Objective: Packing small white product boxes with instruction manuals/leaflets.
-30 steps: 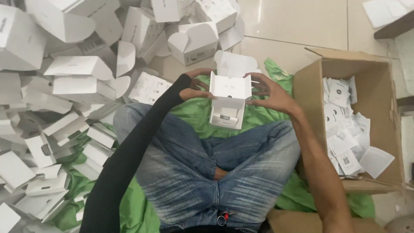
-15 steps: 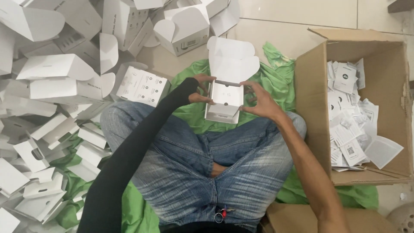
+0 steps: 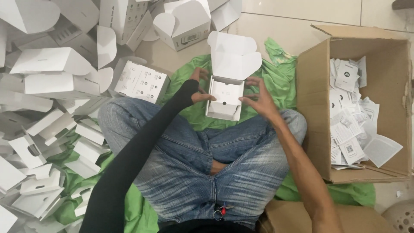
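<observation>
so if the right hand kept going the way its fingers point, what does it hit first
The right hand points left, fingers already on the open white box in the lap, so it would press into that box's side first. Beyond it sits the left hand, though depth is hard to judge.

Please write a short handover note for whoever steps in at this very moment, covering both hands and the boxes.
Left hand: grips the left side of the open white box.
Right hand: grips its right side.
The box sits over the lap on the green cloth, lid flap up, white insert visible inside.
Done: many folded white boxes heaped at the left; paper leaflets lie in the cardboard carton at the right.
Left: the lid of the held box is not yet closed.
</observation>
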